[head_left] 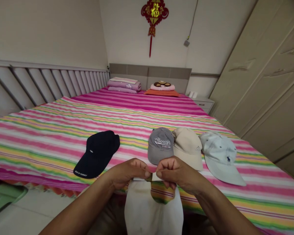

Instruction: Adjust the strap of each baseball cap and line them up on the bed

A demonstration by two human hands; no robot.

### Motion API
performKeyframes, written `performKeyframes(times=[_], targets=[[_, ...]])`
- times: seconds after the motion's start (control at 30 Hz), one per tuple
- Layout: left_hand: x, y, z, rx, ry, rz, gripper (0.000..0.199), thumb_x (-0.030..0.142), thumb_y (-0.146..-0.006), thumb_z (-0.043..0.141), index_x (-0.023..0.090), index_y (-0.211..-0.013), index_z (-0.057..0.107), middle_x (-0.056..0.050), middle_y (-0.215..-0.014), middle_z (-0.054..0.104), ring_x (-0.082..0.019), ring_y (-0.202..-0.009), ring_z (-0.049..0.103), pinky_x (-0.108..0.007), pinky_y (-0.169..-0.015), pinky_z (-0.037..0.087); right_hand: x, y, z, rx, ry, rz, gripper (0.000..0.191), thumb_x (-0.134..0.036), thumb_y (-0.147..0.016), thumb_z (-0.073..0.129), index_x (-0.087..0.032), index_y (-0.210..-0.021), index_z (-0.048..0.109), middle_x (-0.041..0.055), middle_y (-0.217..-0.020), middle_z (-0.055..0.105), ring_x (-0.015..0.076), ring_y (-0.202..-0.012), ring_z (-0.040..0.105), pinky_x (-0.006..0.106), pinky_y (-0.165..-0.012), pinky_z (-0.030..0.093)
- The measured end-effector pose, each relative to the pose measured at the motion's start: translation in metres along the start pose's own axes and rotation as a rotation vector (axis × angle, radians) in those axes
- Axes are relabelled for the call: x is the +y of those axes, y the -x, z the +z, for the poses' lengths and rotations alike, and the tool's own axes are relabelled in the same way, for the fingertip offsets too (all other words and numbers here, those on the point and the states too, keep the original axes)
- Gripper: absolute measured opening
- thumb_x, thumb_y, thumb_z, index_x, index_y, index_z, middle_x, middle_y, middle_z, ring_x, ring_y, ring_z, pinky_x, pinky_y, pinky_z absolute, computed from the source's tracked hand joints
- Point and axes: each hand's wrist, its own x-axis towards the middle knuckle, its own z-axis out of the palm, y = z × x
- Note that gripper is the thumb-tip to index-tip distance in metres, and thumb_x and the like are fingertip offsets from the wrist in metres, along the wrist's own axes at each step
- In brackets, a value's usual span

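Observation:
A white baseball cap (139,209) hangs in front of me at the bed's near edge, its back opening facing up toward me. My left hand (131,171) pinches one end of its back strap. The other end of the strap (156,177) is pinched in my right hand (173,171). A narrow gap shows between the two strap ends. Beyond my hands lies a grey cap (161,147) with white lettering, beside a beige cap (187,147) and a pale blue cap (220,156). To the left rests a dark navy cap (100,151), its brim pointing toward me.
The bed has a striped sheet (51,130). Folded purple bedding (124,85) and a pink-and-orange pile (162,88) lie by the headboard (171,72). A rail (63,78) runs along the left. A green stool (8,195) stands lower left, a wardrobe (264,91) at right.

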Motion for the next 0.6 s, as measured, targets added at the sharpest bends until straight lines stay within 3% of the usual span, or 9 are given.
performKeyframes(times=[0.2, 0.3, 0.37, 0.47, 0.53, 0.6], targets=[[0.000, 0.001, -0.004, 0.010, 0.130, 0.062, 0.020, 0.026, -0.055, 0.072, 0.010, -0.059, 0.060, 0.003, -0.044, 0.048, -0.004, -0.035, 0.036, -0.018, -0.036, 0.022, 0.014, -0.006, -0.016, -0.066, -0.092, -0.086, 0.035, -0.047, -0.073, 0.058, -0.013, -0.068, 0.059, -0.0008, -0.050, 0.057, 0.0075, -0.043, 0.046, 0.020, -0.044, 0.034], [-0.002, 0.000, -0.009, 0.056, 0.248, 0.150, 0.019, 0.022, -0.055, 0.073, 0.009, -0.057, 0.059, 0.002, -0.045, 0.051, -0.005, -0.037, 0.041, -0.017, -0.038, 0.029, 0.042, -0.013, -0.030, -0.071, -0.158, -0.115, 0.043, -0.052, -0.073, 0.058, -0.011, -0.080, 0.065, 0.0034, -0.068, 0.064, 0.0096, -0.059, 0.053, 0.021, -0.058, 0.039], [-0.002, -0.002, -0.014, 0.108, 0.369, 0.210, 0.019, 0.018, -0.056, 0.073, 0.010, -0.053, 0.056, 0.002, -0.045, 0.051, -0.005, -0.039, 0.044, -0.016, -0.041, 0.033, 0.065, -0.018, -0.034, -0.164, -0.270, -0.096, 0.045, -0.053, -0.068, 0.063, -0.010, -0.080, 0.066, 0.0044, -0.071, 0.065, 0.0117, -0.062, 0.055, 0.022, -0.058, 0.040], [0.004, -0.006, -0.021, 0.158, 0.512, 0.192, 0.015, 0.015, -0.056, 0.072, 0.010, -0.055, 0.057, 0.001, -0.048, 0.056, -0.007, -0.043, 0.051, -0.018, -0.046, 0.040, 0.087, -0.021, -0.030, -0.221, -0.437, -0.090, 0.045, -0.046, -0.059, 0.073, -0.009, -0.084, 0.066, 0.0071, -0.075, 0.067, 0.0149, -0.065, 0.060, 0.026, -0.065, 0.043], [0.010, -0.007, -0.026, 0.144, 0.563, 0.179, 0.012, 0.014, -0.058, 0.071, 0.010, -0.065, 0.062, -0.002, -0.056, 0.063, -0.011, -0.050, 0.058, -0.021, -0.054, 0.046, 0.087, -0.019, -0.025, -0.162, -0.606, -0.141, 0.042, -0.037, -0.056, 0.076, -0.011, -0.086, 0.066, 0.0072, -0.077, 0.069, 0.0152, -0.065, 0.062, 0.026, -0.066, 0.045], [0.014, -0.008, -0.029, 0.078, 0.588, 0.266, 0.021, 0.017, -0.058, 0.071, 0.009, -0.077, 0.065, -0.005, -0.067, 0.068, -0.014, -0.059, 0.063, -0.024, -0.061, 0.048, 0.078, -0.017, -0.021, -0.038, -0.731, -0.220, 0.038, -0.034, -0.054, 0.078, -0.015, -0.085, 0.066, 0.0045, -0.075, 0.070, 0.0154, -0.063, 0.063, 0.027, -0.067, 0.047]])
